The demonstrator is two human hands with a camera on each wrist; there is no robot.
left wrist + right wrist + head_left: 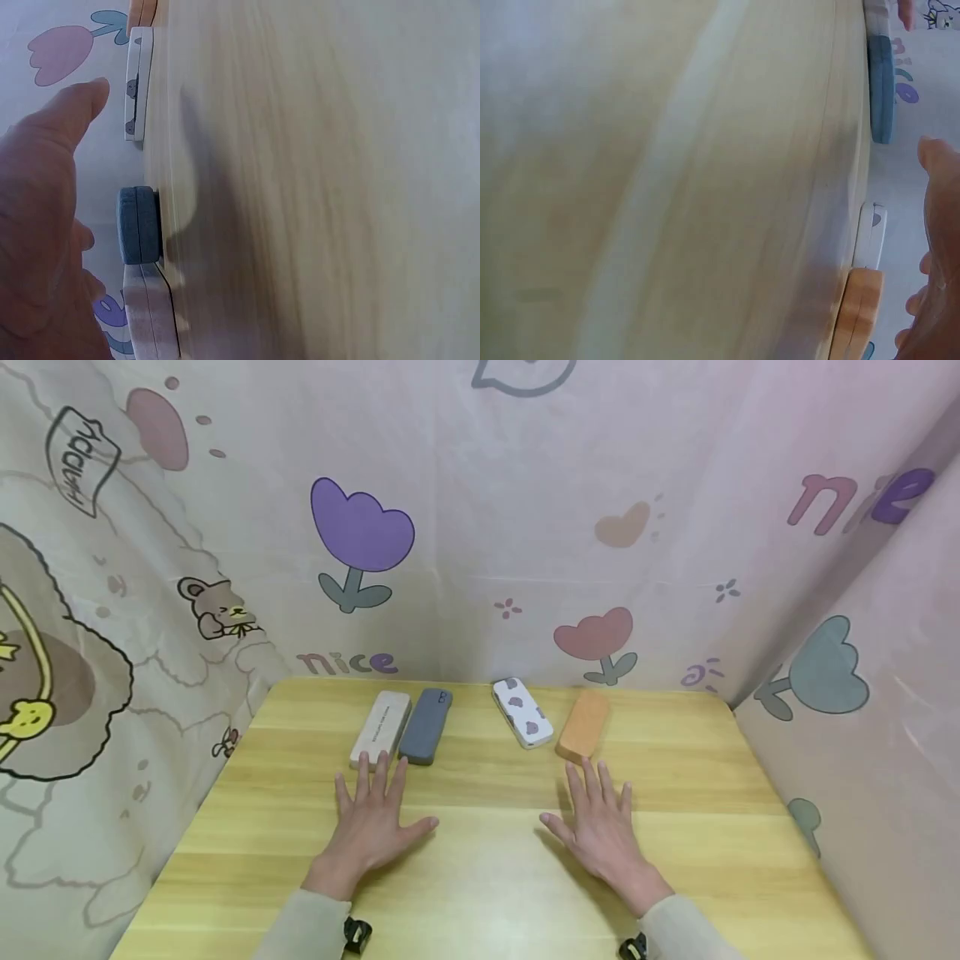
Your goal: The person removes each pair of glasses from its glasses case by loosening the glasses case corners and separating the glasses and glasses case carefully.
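Observation:
Both hands are held over the wooden table, palms down with fingers spread, holding nothing. My left hand [371,828] is nearest a cream glasses case [381,727] with small lettering; its fingertips overlap the case's near end in the head view. Beside that lies a blue-grey glasses case [426,725] marked with a B; its lid seam shows in the left wrist view. The fingertips of my right hand [604,837] are just short of an orange glasses case [583,725]. Left of the orange one lies a slim white case [522,713] with a grey-purple print.
The wooden table [480,860] ends at the back against a patterned curtain [480,527], and more curtain hangs along both sides. The cases lie near the table's back edge, in a left pair and a right pair. Each wrist carries a black strap [357,935].

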